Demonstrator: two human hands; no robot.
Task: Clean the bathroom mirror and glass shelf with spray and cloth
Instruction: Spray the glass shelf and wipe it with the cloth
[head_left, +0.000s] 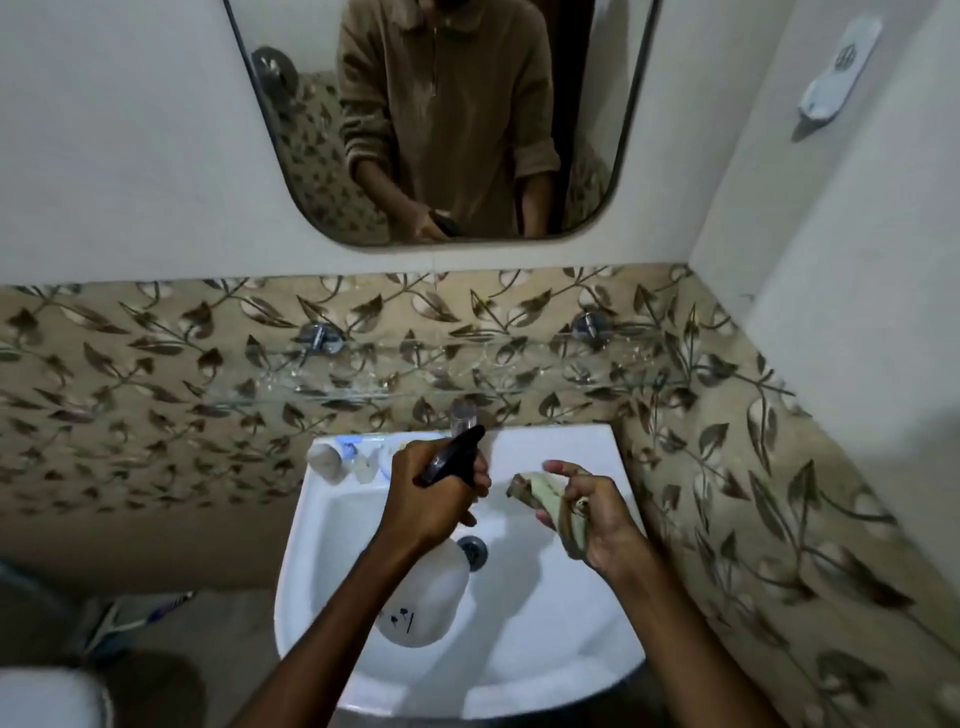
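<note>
Black marks on the spray bottle (423, 603) are perhaps writing, but too blurred to read.

One mirror (441, 119), one glass shelf (467, 369) on two brackets (323, 338), one sink (561, 597), one tap (464, 415), one spray bottle (431, 592), one cloth (550, 506), two hands (434, 493).

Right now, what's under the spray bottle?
The white sink lies below the spray bottle, which the left hand holds. Its drain peeks out beside the bottle. The basin directly beneath the bottle is hidden.
</note>
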